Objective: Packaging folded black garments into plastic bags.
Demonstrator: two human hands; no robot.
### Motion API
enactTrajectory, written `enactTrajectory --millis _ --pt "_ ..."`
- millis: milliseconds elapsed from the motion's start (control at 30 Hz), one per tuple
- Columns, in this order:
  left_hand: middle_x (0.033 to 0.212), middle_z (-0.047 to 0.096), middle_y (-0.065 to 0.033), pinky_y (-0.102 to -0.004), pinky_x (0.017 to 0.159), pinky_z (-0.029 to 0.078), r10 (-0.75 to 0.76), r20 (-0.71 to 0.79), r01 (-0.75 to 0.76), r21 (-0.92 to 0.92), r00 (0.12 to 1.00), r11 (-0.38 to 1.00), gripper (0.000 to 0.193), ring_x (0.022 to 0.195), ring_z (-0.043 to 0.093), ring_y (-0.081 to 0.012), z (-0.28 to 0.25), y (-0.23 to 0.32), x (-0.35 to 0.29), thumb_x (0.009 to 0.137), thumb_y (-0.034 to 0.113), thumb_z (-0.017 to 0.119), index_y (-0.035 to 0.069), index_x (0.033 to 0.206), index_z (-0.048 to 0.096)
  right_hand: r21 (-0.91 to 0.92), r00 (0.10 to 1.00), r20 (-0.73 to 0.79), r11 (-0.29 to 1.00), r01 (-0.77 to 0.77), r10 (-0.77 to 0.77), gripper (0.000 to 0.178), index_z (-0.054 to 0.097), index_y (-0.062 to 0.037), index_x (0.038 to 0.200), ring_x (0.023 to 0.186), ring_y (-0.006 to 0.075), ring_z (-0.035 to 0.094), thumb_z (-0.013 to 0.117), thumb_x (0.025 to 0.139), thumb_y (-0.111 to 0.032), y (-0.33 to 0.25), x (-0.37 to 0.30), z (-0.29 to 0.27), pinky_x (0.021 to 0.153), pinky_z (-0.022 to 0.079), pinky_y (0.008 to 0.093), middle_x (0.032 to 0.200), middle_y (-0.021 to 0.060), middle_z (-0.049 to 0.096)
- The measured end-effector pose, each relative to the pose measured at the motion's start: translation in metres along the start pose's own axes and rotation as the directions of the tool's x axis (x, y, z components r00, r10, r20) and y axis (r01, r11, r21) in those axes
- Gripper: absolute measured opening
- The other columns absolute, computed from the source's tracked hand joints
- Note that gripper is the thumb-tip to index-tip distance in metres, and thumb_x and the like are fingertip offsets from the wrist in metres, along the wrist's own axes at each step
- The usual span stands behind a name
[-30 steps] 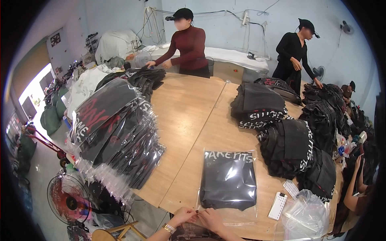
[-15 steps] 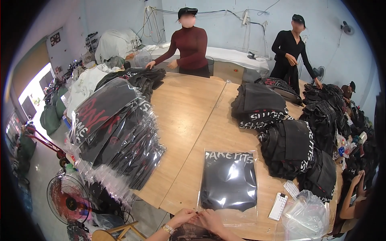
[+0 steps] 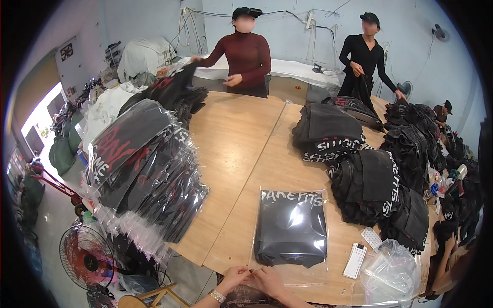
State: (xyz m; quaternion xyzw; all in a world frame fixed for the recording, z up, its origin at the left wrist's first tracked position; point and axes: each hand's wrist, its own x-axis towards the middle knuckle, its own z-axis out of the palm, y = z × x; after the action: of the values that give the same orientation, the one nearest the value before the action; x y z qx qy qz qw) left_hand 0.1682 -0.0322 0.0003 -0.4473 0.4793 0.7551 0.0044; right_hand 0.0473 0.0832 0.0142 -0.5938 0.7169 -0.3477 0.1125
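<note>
Two bare hands (image 3: 235, 277) pinch, contents unclear; beyond: tan wooden bench (image 3: 231, 138), pale-blue wall (image 3: 287, 43), newly raised black cloth (image 3: 178, 81).

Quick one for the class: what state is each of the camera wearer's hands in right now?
Bare left hand: fingers closed in a pinch; whatever it holds is too small to identify.
Bare right hand: fingers bent closed beside it; contents likewise unclear.

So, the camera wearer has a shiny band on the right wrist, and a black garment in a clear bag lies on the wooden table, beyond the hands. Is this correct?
Not quite: the head view shows the shiny band on the left wrist. A black garment in a clear bag does lie on the wooden table, beyond the left hand and right hand.
</note>
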Motion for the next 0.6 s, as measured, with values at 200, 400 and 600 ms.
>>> enactTrajectory --millis 200,400,600 --pt "0.087 0.065 -0.0043 -0.0202 0.058 0.05 0.132 -0.113 -0.118 0.119 0.985 0.986 0.019 0.068 0.061 -0.0095 0.009 0.0 -0.015 0.087 0.015 0.058 -0.001 0.097 0.063 0.023 0.998 -0.058 1.0 -0.018 0.019 0.015 0.059 -0.0094 0.091 0.071 0.0268 0.053 0.062 0.077 -0.014 -0.005 -0.009 0.003 0.06 0.044 0.0364 0.076 0.0083 0.053" --pt "0.084 0.063 -0.0027 -0.0228 0.061 0.05 0.281 -0.082 -0.269 0.136 0.956 0.954 0.018 0.073 0.059 -0.0091 0.006 -0.017 -0.019 0.088 0.008 0.05 0.0 0.097 0.063 0.126 0.995 -0.05 0.989 -0.082 0.089 0.013 0.058 -0.0065 0.092 0.077 0.0321 0.053 0.057 0.08 -0.012 -0.022 -0.009 -0.004 0.066 0.045 0.04 0.082 0.0139 0.054" --pt "0.088 0.058 -0.0043 -0.0237 0.061 0.048 0.414 -0.098 -0.377 0.266 0.905 0.887 0.035 0.074 0.056 -0.0098 0.003 -0.001 0.001 0.084 0.005 0.051 0.006 0.119 0.046 0.243 0.964 -0.009 0.936 -0.256 0.266 0.011 0.057 -0.0041 0.087 0.071 0.0337 0.055 0.053 0.077 -0.005 -0.008 0.005 -0.008 0.063 0.045 0.041 0.079 0.0168 0.057"
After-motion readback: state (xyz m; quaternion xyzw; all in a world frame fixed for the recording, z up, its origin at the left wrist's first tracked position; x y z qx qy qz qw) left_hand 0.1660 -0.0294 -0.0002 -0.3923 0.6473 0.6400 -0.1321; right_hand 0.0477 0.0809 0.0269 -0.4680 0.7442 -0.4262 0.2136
